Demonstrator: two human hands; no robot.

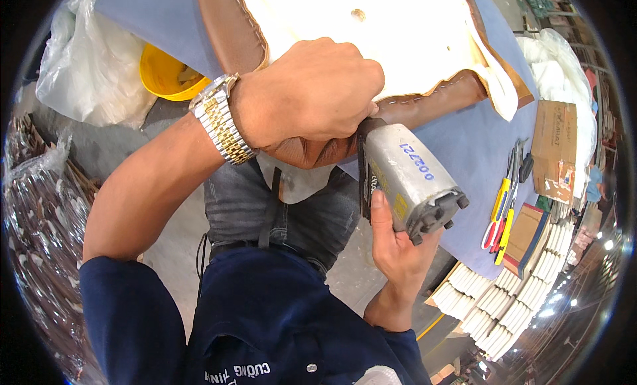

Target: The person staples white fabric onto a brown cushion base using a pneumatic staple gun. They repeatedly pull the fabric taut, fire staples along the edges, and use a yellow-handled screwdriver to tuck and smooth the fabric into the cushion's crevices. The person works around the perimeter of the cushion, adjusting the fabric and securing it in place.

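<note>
A padded panel with a white underside [411,40] lies on the blue work surface [458,159]. Brown leather [434,105] is folded over its edges, with a row of staples along the fold. My left hand [312,86], a metal watch at its wrist, is closed on the leather at the near edge, where the material bunches up below the fingers. In my right hand [401,252] is a grey staple gun [405,172], its nose close to the left hand's fingers and the panel's edge. Most of the right fingers are hidden behind the tool.
Hand tools with yellow and red handles [502,216] lie at the right, near a cardboard box [555,139]. Beyond them are stacked white strips [494,305]. A yellow bucket [151,73] and a clear plastic bag [86,73] stand at the left, above plastic-wrapped brown pieces [46,252].
</note>
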